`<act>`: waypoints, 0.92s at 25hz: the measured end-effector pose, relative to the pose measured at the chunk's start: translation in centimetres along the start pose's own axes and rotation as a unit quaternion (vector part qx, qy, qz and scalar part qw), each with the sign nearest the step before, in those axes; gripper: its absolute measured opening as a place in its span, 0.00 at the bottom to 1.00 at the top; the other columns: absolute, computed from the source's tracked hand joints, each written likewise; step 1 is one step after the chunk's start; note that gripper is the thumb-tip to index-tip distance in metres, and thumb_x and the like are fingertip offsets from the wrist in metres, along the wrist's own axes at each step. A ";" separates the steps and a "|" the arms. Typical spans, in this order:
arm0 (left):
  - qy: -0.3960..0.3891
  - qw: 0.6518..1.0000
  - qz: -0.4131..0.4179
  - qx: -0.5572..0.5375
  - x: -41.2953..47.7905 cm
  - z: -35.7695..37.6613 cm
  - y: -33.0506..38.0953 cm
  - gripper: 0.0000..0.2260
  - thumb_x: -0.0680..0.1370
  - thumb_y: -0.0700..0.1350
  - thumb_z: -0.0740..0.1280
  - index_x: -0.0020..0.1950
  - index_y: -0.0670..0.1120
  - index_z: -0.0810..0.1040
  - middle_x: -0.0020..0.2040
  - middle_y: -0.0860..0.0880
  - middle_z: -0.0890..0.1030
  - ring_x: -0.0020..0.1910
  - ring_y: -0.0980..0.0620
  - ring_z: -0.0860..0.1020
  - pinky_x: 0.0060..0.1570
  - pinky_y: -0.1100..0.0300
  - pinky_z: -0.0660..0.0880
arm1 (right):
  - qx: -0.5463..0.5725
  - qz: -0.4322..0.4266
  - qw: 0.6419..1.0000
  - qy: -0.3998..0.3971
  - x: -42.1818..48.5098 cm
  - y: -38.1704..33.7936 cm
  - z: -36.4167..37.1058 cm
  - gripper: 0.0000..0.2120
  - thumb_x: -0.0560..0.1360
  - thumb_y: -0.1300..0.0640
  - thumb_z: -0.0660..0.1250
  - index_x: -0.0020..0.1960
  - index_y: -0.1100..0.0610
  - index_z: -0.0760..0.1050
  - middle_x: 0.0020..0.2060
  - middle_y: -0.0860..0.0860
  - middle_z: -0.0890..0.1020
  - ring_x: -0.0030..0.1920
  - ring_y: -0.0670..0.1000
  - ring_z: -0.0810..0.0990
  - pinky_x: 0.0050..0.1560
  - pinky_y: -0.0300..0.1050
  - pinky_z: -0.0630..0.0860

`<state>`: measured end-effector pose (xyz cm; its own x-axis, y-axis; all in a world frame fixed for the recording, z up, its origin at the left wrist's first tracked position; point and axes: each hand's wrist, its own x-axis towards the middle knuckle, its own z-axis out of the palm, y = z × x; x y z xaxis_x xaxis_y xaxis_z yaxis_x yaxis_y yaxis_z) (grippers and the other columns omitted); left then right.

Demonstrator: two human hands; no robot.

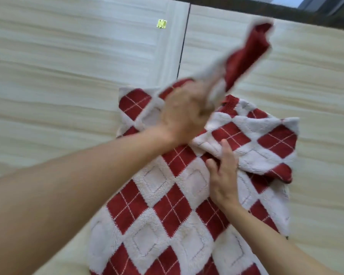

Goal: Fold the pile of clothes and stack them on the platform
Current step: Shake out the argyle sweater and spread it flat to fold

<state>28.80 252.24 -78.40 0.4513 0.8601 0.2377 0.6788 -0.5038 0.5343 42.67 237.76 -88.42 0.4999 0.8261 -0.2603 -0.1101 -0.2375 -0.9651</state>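
Note:
A red and white diamond-patterned sweater (167, 211) lies spread on the pale wood-grain platform (68, 76), its body running toward me. My left hand (183, 114) is raised above the sweater's upper part and is shut on a sleeve (244, 56), which stretches up and to the right, blurred by motion, with its red cuff at the far end. My right hand (224, 167) rests on the sweater's right side, fingers and thumb pinching a fold of the other sleeve where it lies across the body.
A dark seam (184, 42) splits the platform into two panels. A small brass hinge (161, 23) sits on the left panel near the seam. A dark strip (286, 10) borders the platform at the far right.

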 end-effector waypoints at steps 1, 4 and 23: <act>-0.087 0.995 0.034 0.034 -1.1 1.0 1.8 0.22 0.81 0.56 0.61 0.74 0.52 0.70 0.61 0.47 0.79 0.57 0.45 0.77 0.58 0.48 0.74 | 0.044 0.014 0.998 0.038 -0.1 -0.7 -1.6 0.24 0.83 0.49 0.56 0.78 0.50 0.61 0.74 0.50 0.69 0.77 0.52 0.65 0.77 0.56 0.61; -0.271 0.954 0.041 0.122 -6.1 5.0 1.8 0.28 0.82 0.62 0.58 0.79 0.53 0.64 0.76 0.46 0.66 0.75 0.42 0.63 0.72 0.44 0.61 | 0.049 -0.006 0.970 0.240 1.2 -3.7 -6.3 0.16 0.76 0.56 0.55 0.63 0.51 0.69 0.51 0.51 0.77 0.55 0.57 0.79 0.58 0.47 0.74; -0.354 0.879 -0.209 0.241 3.6 2.0 -7.2 0.57 0.53 0.76 0.72 0.71 0.43 0.65 0.65 0.41 0.77 0.60 0.40 0.77 0.58 0.46 0.75 | -0.700 -0.053 0.693 -0.162 15.7 -8.1 -4.9 0.68 0.59 0.27 0.75 0.81 0.58 0.43 0.71 0.61 0.70 0.73 0.62 0.68 0.73 0.64 0.58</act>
<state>26.66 258.85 -83.01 0.2349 0.7996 -0.5526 0.9609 -0.2767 0.0080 55.61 250.18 -84.60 0.1981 0.8943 -0.4013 0.9677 -0.2435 -0.0648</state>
